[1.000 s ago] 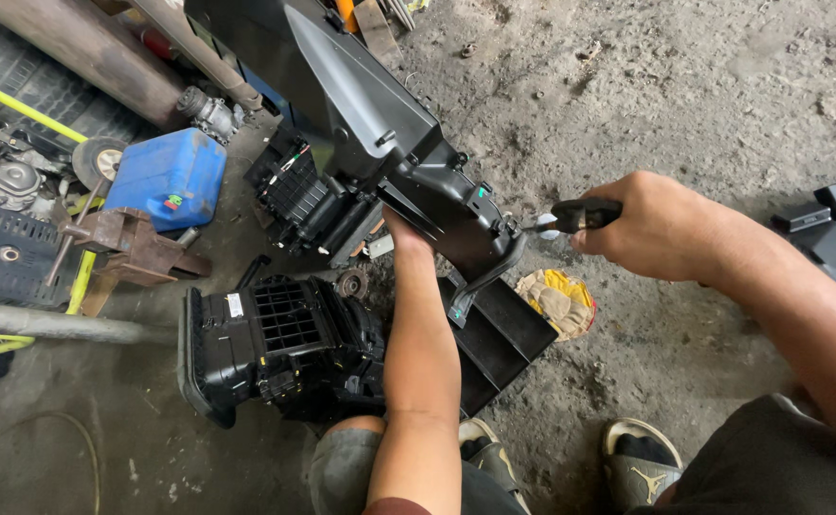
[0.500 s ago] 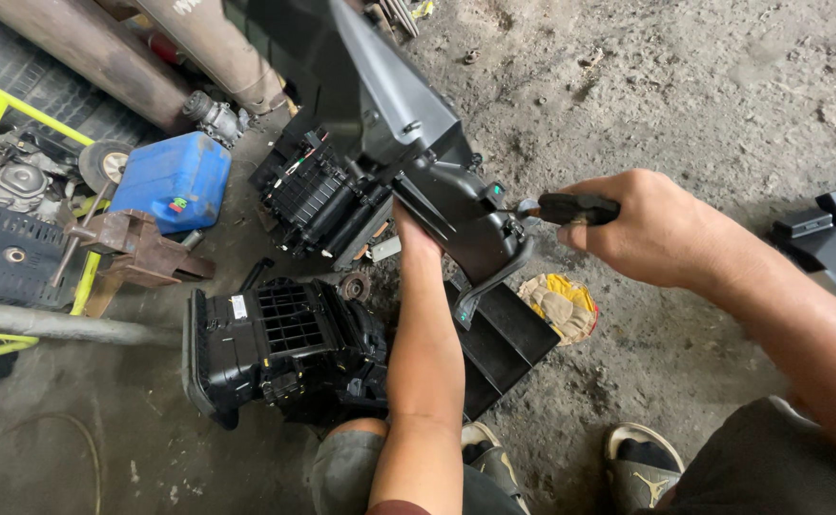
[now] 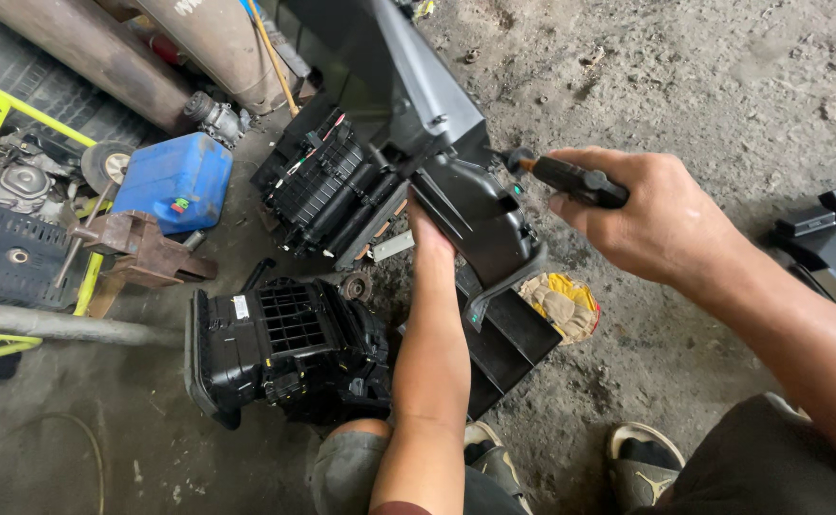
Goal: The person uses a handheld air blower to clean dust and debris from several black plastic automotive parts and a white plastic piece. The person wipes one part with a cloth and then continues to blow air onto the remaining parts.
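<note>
A large black moulded-plastic housing (image 3: 456, 181) is tilted up off the dirty concrete floor (image 3: 704, 86), propped from below by the left hand (image 3: 430, 234), whose fingers are mostly hidden under it, so how it grips cannot be told. The right hand (image 3: 651, 215) is clenched around a black-handled screwdriver (image 3: 570, 178), its tip at the housing's side. Nearby lie a second black vented casing (image 3: 284, 348), a yellow rag (image 3: 559, 303) and a blue plastic canister (image 3: 175, 179).

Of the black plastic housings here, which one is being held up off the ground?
The tall housing at top centre: left hand props it, right hand puts a screwdriver to it. The vented housing lies on the ground.
</note>
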